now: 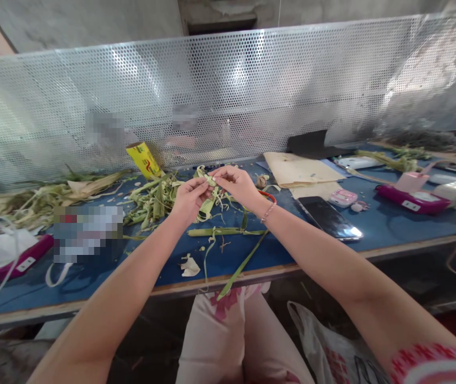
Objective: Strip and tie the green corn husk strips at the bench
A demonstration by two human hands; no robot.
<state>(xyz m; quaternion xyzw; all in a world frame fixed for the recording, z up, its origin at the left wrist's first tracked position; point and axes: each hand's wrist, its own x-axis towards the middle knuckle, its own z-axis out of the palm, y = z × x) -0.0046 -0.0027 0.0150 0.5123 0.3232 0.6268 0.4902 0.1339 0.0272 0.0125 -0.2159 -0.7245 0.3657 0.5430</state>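
Note:
My left hand (191,197) and my right hand (238,185) meet over the middle of the blue table, fingertips pinched together. Between them is a pale green plant piece (210,182), with leafy strips hanging below; its exact kind is unclear. A heap of pale green stalks and leaves (153,201) lies beside and behind my left hand. Below both hands, a green stalk (215,232) rests crosswise, and a long narrow leaf (244,266) droops over the front edge. A dry papery scrap (190,265) lies nearer to me.
Behind the blue table (132,285) rises a perforated metal screen (228,90). A yellow box (143,159) leans on the left. To the right are brown paper (302,169), a black phone (329,217) and a purple power strip (414,201). Another purple power strip (17,261) lies left.

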